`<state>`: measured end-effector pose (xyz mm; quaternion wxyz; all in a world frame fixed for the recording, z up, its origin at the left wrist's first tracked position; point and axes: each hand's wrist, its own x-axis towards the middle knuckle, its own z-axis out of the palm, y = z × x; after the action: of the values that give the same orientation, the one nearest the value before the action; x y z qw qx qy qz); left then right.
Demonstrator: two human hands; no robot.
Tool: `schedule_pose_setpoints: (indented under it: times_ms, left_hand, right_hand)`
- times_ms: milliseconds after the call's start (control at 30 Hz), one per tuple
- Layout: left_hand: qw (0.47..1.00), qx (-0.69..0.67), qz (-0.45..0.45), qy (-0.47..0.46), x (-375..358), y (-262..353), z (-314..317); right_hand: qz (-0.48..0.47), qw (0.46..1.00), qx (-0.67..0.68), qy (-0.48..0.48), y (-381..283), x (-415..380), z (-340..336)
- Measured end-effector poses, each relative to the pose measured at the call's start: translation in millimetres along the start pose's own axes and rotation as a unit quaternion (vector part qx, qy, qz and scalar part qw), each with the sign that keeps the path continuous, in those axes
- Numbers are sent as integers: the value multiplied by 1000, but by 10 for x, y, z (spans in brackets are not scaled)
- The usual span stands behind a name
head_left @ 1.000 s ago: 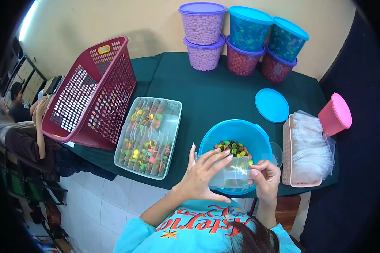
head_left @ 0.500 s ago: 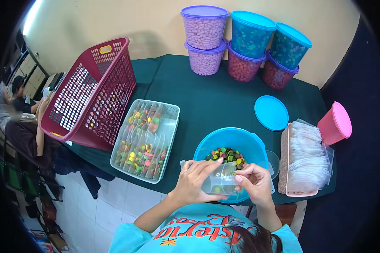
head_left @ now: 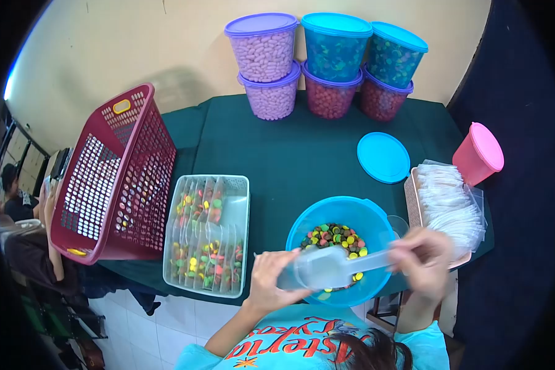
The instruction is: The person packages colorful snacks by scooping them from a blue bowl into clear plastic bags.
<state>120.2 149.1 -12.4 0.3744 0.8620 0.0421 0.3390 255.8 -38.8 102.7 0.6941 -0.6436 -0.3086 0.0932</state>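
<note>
A blue bowl (head_left: 296, 225) holds colourful round candies (head_left: 339, 237) near the table's front edge. Over its left front part, my left hand (head_left: 271, 280) is wrapped round a clear plastic cup (head_left: 290, 274). My right hand (head_left: 422, 259), blurred by motion, grips the handle of a translucent scoop (head_left: 367, 261) at the bowl's right side. The scoop's head overlaps the cup, and I cannot make out whether anything is in it. To the left, a white tray (head_left: 231, 213) contains filled clear packets (head_left: 206, 259).
A maroon basket (head_left: 148, 179) stands at left. Lidded tubs (head_left: 330, 55) are stacked at the back. A blue lid (head_left: 383, 157), a pink container (head_left: 478, 154) and a basket (head_left: 413, 200) of clear bags (head_left: 444, 203) lie right. A seated person (head_left: 28, 246) is at far left.
My right hand has moved right and now holds the scoop's handle, with the scoop stretched across the bowl. My left hand still holds the cup. The view has shifted slightly.
</note>
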Motion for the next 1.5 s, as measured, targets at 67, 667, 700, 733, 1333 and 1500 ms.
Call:
schedule_pose_setpoints:
  times_ms: [67,667,700,733,1333,1500]
  left_hand:
    - [998,5,-62,1,-25,-207,-134]
    - [886,-390,-111,-227,241,-620,-216]
    - [885,-391,-110,-228,226,-619,-201]
    - [885,-383,-115,-238,195,-620,-184]
    - [943,-250,-130,-176,-75,-297,-145]
    - [951,-243,-119,-152,-134,-306,-91]
  right_hand:
    - [-63,991,26,115,-132,61,-194]
    - [39,707,-642,-295,1027,381,215]
    - [41,707,-642,-293,1086,378,231]
    - [51,671,-665,-325,1152,373,249]
    - [39,506,-736,-449,1741,213,474]
    - [39,535,-668,-516,1714,339,439]
